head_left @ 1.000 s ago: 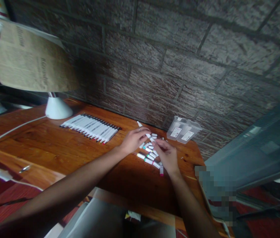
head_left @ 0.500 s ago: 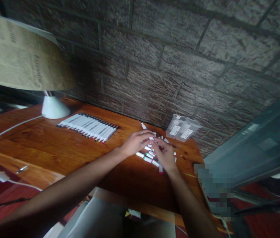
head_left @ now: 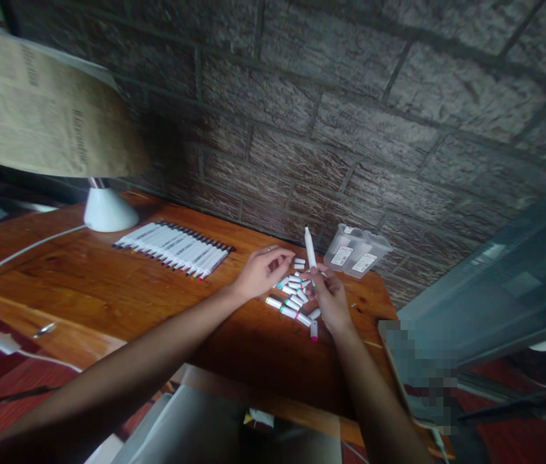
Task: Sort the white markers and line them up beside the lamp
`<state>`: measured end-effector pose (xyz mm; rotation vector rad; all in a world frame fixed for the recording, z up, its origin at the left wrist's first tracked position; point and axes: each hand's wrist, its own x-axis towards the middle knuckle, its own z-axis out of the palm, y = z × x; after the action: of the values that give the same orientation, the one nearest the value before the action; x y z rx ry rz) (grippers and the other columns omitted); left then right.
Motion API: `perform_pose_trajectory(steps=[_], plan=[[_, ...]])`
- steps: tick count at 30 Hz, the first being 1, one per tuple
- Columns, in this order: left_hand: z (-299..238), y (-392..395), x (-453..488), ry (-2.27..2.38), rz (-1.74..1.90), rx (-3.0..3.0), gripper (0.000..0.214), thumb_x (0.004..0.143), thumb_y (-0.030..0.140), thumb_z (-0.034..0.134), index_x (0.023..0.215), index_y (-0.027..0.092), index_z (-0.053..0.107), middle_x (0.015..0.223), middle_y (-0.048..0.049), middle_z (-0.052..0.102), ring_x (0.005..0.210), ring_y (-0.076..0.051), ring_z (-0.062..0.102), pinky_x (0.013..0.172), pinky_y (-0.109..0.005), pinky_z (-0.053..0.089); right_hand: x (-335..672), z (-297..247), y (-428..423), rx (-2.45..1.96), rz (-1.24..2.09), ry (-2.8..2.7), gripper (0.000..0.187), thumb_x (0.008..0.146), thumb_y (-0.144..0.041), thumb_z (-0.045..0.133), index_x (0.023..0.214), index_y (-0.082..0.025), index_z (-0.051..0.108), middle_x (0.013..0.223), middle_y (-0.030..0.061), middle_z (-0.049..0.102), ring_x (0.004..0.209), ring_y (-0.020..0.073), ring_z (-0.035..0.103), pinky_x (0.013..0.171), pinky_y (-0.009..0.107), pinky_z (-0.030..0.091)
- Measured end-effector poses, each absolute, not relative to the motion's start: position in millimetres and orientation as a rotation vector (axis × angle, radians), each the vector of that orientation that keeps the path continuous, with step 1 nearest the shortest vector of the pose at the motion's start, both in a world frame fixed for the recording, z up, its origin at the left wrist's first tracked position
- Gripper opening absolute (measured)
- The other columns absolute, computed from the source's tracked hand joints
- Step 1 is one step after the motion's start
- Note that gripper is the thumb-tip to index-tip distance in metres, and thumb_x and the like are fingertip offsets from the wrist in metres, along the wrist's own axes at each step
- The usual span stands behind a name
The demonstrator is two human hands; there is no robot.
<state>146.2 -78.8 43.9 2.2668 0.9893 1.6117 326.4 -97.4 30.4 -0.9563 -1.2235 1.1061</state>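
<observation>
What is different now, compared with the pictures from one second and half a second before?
The right hand has lifted one marker out of the loose pile and holds it upright. Before, it lay low among the pile. The left hand has drawn back slightly and hovers at the pile's edge. The row of markers, the clear case and the lamp base stayed in place.

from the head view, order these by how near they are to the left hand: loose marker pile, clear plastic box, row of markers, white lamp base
1. loose marker pile, right beside the left hand
2. row of markers, to its left
3. clear plastic box, right, by the wall; close to the row's distance
4. white lamp base, far left
</observation>
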Motion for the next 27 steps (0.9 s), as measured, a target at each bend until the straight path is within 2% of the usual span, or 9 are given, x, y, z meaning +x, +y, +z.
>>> perform_pose_trajectory(steps=[6, 10, 14, 18, 23, 27], plan=[[41.3, -76.6, 145.2, 0.991, 1.56, 2.25, 0.022, 0.091, 0.025, 0.052, 0.102, 0.014, 0.068, 0.085, -0.0049, 0.07, 0.063, -0.01, 0.06, 0.059, -0.02, 0.047, 325.4, 30.6, -99.9, -0.824, 1.255, -1.245, 0.034, 0.081, -0.042, 0.066, 0.108, -0.024, 0.056, 0.098, 0.0022, 0.072, 0.056, 0.0083, 0.053, 0.051, 0.023, 0.042], [39.5, -76.7, 145.8, 0.993, 1.539, 2.248, 0.022, 0.09, 0.026, 0.053, 0.101, 0.014, 0.068, 0.084, -0.0044, 0.072, 0.062, -0.009, 0.061, 0.057, -0.018, 0.046, 326.2, 31.3, -101.4, -0.785, 1.356, -1.235, 0.028, 0.082, -0.042, 0.063, 0.104, -0.025, 0.059, 0.1, 0.0017, 0.071, 0.061, 0.0098, 0.055, 0.054, 0.024, 0.043], [36.8, -75.5, 145.5, 0.984, 1.473, 2.283, 0.023, 0.091, 0.027, 0.052, 0.101, 0.015, 0.068, 0.079, -0.0021, 0.07, 0.06, -0.008, 0.059, 0.056, -0.017, 0.044, 324.9, 35.4, -103.9, -0.787, 1.414, -1.19, 0.022, 0.078, -0.038, 0.065, 0.094, -0.023, 0.061, 0.083, 0.0001, 0.068, 0.059, 0.0108, 0.052, 0.055, 0.025, 0.043], [36.1, -75.4, 145.0, 0.976, 1.426, 2.311, 0.023, 0.092, 0.028, 0.051, 0.099, 0.016, 0.069, 0.075, -0.0002, 0.068, 0.057, -0.007, 0.056, 0.055, -0.017, 0.042, 323.9, 37.6, -104.6, -0.789, 1.426, -1.147, 0.017, 0.078, -0.036, 0.06, 0.085, -0.021, 0.061, 0.058, -0.0045, 0.05, 0.05, 0.0103, 0.04, 0.049, 0.023, 0.037], [36.8, -76.0, 145.0, 0.961, 1.372, 2.315, 0.025, 0.092, 0.03, 0.05, 0.1, 0.016, 0.069, 0.07, 0.001, 0.066, 0.056, -0.007, 0.054, 0.054, -0.016, 0.04, 324.5, 38.3, -104.4, -0.869, 1.426, -1.219, 0.033, 0.082, -0.047, 0.05, 0.089, -0.017, 0.063, 0.051, -0.0069, 0.034, 0.045, 0.0101, 0.029, 0.045, 0.024, 0.032], [36.1, -75.9, 145.1, 0.965, 1.343, 2.326, 0.024, 0.092, 0.03, 0.05, 0.098, 0.016, 0.069, 0.066, 0.002, 0.063, 0.055, -0.007, 0.053, 0.054, -0.016, 0.039, 324.0, 39.2, -104.7, -0.86, 1.449, -1.204, 0.027, 0.08, -0.046, 0.051, 0.081, -0.019, 0.056, 0.051, -0.0074, 0.034, 0.044, 0.0093, 0.027, 0.043, 0.023, 0.031]])
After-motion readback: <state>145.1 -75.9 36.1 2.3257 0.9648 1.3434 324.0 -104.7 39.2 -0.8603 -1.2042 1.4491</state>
